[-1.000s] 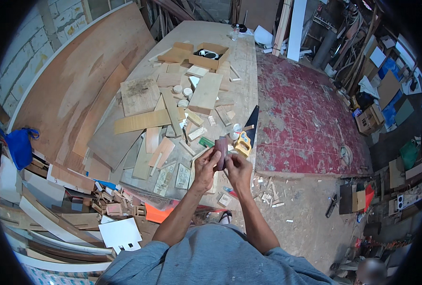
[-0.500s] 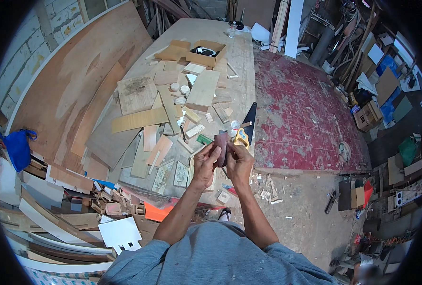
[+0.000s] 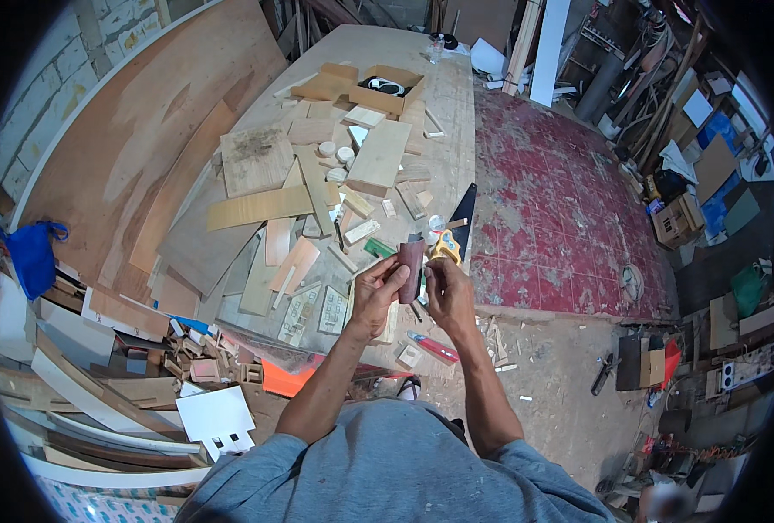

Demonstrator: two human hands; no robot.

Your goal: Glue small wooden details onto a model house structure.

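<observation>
My left hand (image 3: 376, 298) is closed on a curled, dark red-brown piece of sandpaper (image 3: 411, 272), holding it upright with the thumb across its near face. Just to its right is my right hand (image 3: 451, 298), its thumb and fingers bent together by the sandpaper's edge. Whether those fingertips pinch anything is too small to make out. Beyond the right hand lies a handsaw with a yellow handle (image 3: 446, 247) and dark blade (image 3: 463, 209). A red utility knife (image 3: 433, 347) rests between my forearms.
Wood offcuts, boards (image 3: 260, 209) and small round blocks crowd the worktable (image 3: 352, 54). An open cardboard box (image 3: 395, 98) holding a dark and white item stands at its far part. Large plywood sheets (image 3: 143, 131) lean left. Right is a raised red tiled floor (image 3: 552, 200).
My right hand has drawn slightly right, away from the sandpaper, while my left keeps its hold. The utility knife shows more fully now. The whole view has shifted a little.
</observation>
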